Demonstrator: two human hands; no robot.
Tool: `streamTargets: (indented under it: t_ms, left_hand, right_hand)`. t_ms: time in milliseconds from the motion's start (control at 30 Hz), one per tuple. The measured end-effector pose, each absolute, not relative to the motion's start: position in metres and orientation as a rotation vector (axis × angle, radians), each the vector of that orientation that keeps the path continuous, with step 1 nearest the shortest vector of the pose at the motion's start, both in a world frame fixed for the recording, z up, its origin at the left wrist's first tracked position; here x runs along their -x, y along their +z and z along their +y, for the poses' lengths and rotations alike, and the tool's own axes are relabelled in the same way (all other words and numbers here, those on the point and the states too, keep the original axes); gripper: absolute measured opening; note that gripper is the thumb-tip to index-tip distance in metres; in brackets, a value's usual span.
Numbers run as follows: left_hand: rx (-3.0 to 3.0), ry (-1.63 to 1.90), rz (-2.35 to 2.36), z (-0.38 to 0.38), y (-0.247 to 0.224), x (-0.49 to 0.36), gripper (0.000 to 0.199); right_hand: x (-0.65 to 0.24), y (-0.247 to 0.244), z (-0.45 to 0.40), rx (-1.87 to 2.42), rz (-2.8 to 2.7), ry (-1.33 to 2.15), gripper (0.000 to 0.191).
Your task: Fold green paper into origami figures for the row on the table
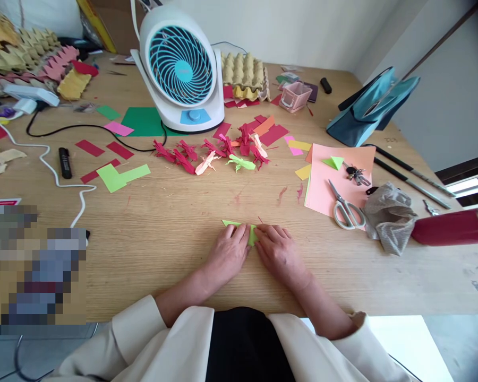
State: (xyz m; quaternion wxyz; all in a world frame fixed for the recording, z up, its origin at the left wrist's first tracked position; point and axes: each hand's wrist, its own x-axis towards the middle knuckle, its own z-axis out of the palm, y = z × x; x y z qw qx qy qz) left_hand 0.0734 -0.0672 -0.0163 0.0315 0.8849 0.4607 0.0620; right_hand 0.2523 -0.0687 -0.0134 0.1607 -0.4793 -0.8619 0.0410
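A small piece of lime-green folded paper point(252, 236) lies flat on the table right in front of me, one pointed corner sticking out past my fingers. My left hand point(230, 249) presses on its left part with fingers close together. From the other side, my right hand point(279, 253) pinches and presses the right edge, covering much of it. Beyond the hands sits a group of small folded paper figures: several red ones point(182, 159), a peach one point(207, 163) and a lime-green one point(241, 163).
A white fan point(191, 119) stands at the back. Scissors point(344, 208) and keys point(357, 175) rest on pink paper sheets point(321, 180) at right, near a crumpled grey cloth point(390, 217) and a red bottle point(454, 228). Lime-green scraps point(113, 178) and a black marker point(65, 163) lie left.
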Motion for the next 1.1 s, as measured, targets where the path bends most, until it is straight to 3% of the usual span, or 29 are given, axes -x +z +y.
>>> streamTargets:
  t_ms: [333,767,1100]
  left_hand:
    - [-2.746,0.195,1.319,-0.071,-0.027,-0.064,0.056]
    - [-2.642,0.053,1.537,-0.075,-0.017,-0.054,0.077]
    - [-2.636,0.125,1.472,-0.074,-0.016,-0.05,0.075]
  right_hand:
    - [-0.25,-0.015,-0.068,1.408,-2.501,0.081,0.033]
    - [-0.266,-0.019,-0.059,1.457,-2.097,0.317,0.025]
    - [-0.266,-0.017,-0.053,1.457,-2.046,0.393,0.028]
